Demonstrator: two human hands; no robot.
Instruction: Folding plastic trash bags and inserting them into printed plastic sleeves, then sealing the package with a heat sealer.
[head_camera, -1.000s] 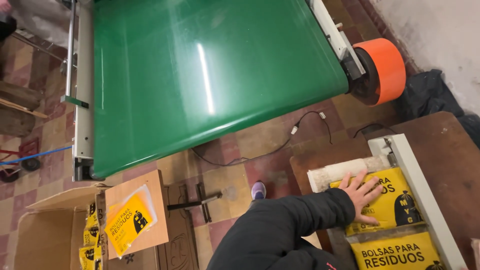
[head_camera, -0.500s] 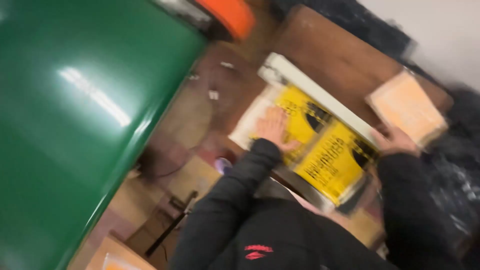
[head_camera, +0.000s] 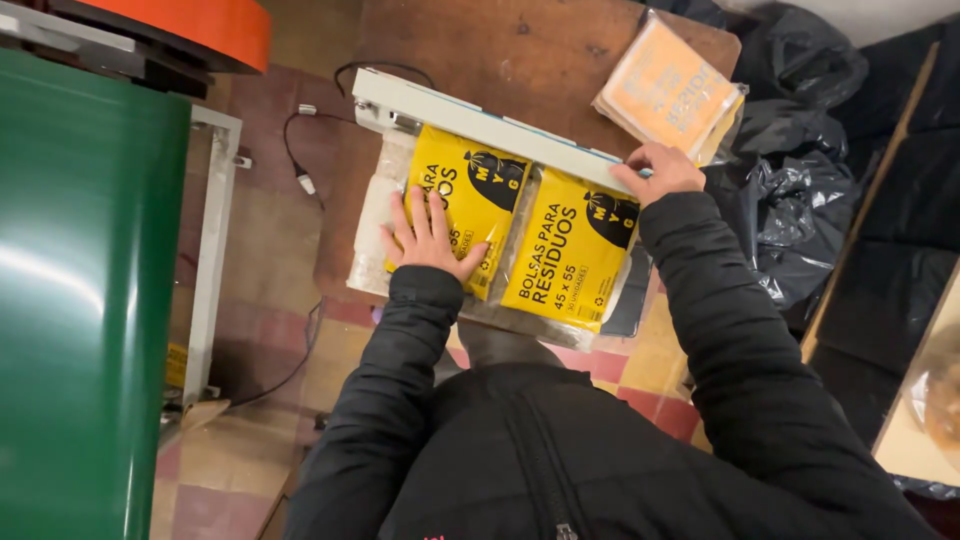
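Two flat yellow plastic packets (head_camera: 520, 225) lie under the long white sealer bar (head_camera: 480, 125) on the brown surface (head_camera: 520, 50). The left hand (head_camera: 430, 235) presses open-palmed on the left packet; the right hand (head_camera: 662, 170) grips the bar's end, apparently mid-seal; next calls for steady downward pressure.

Two flat yellow packages side by side on the brown table, both rectangular with black print and a black bag pictogram, top edges tucked under a white bar; left yellow package (head_camera: 462, 205) has a hand flat on its lower left corner, right yellow package (head_camera: 572, 248) just beside it, touching; a stack of pale orange square packets (head_camera: 668, 88) in clear wrap at the table's far right corner, tilted
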